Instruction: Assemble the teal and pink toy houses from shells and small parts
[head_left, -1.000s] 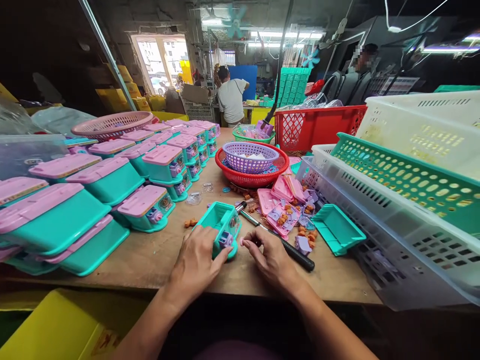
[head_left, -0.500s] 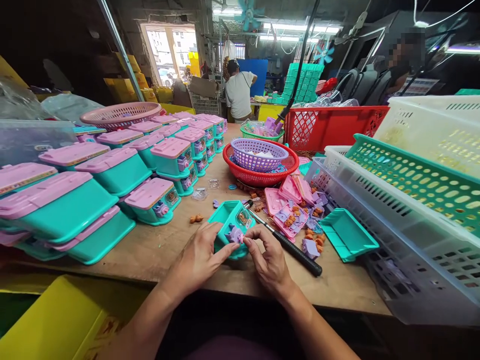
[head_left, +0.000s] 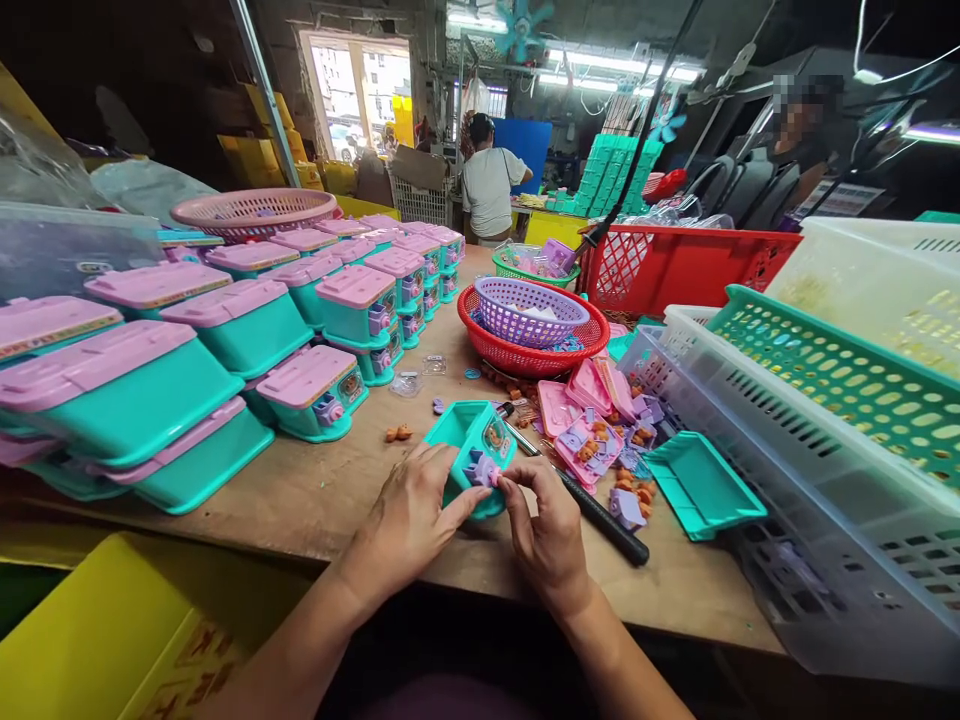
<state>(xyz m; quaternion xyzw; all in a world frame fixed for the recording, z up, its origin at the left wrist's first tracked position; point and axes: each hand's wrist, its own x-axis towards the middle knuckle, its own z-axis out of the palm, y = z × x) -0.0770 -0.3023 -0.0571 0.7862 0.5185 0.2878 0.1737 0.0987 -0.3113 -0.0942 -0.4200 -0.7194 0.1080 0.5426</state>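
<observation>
Fingers (head_left: 517, 485) hide purple knob (head_left: 478, 467), teal box (head_left: 469, 440)

1. My left hand (head_left: 409, 520) grips the open teal toy case (head_left: 469, 450) on the wooden table (head_left: 322, 500).
2. My right hand (head_left: 547, 535) pinches its purple knob (head_left: 478, 468) (fingertips touching it).
3. A black-handled screwdriver (head_left: 585, 505) lies just beside.

Purple knob (head_left: 480, 468) (fingertips partly covering)

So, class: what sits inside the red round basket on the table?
A purple basket nests in the red round basket, with white pieces inside. Blue bits show beside it; what is under it is hidden.
</observation>
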